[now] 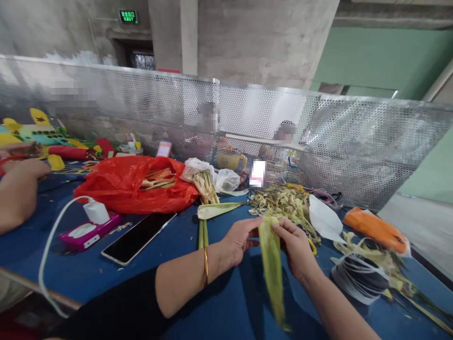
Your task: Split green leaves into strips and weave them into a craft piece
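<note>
Both hands are pinching one leaf [273, 271] at its top: the left hand [240, 240] at its left edge, fingertips partly hidden behind it, the right hand [293, 238] with thumb on its front. Beyond them, a pile of strips [283, 202] sits near a white scrap [325, 218], with a second leaf [221, 210] to its left. Red bag [109, 182], phone [139, 238] and purple power strip [88, 235] lie left; a spool [359, 279] and orange packet [377, 230] lie right. A mesh panel [170, 94] closes off the far side; another person's arm [17, 193] reaches in at far left. Between the hands, the leaf hangs down toward the wearer, above the blue table [215, 307].
</note>
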Demonstrator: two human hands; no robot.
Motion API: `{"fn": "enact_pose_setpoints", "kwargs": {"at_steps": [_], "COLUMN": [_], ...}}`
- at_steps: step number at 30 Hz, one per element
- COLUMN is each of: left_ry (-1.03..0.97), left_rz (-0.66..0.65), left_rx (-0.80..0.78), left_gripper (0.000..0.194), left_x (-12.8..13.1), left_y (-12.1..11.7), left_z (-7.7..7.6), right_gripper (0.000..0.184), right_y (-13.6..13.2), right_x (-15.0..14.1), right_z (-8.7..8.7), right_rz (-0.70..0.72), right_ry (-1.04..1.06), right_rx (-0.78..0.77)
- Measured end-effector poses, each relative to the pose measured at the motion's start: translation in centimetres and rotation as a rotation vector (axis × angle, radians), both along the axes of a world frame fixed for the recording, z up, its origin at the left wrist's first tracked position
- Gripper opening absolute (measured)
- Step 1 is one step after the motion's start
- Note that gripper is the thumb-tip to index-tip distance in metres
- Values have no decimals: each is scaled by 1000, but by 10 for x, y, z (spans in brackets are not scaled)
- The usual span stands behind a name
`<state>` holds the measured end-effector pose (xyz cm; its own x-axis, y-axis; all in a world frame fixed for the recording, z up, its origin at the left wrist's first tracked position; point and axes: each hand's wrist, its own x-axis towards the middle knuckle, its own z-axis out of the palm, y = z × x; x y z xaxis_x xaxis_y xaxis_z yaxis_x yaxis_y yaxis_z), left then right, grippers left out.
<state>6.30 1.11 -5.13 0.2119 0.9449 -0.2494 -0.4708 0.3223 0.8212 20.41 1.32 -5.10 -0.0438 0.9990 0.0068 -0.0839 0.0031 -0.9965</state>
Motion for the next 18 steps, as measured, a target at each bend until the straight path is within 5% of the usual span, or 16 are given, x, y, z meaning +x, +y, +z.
{"fn": "enact_pose_setpoints", "kwargs": {"at_steps": [8, 16, 18], "left_ry": [147, 897, 907], "left_rz": [44, 78, 183], "left_rx": [-17, 408, 510], "left_gripper": [31, 20, 47], "left_x": [-8, -34, -38], "left_y": [9, 45, 48], "left_z": [-4, -8, -4], "right_gripper": [31, 30, 32], "right_y": [-2, -1, -2], "right_x": [5, 12, 9], "right_z": [11, 15, 14], "right_rz": [54, 37, 72], "right_ry": [-136, -95, -112], "right_rx": [-23, -52, -31]}}
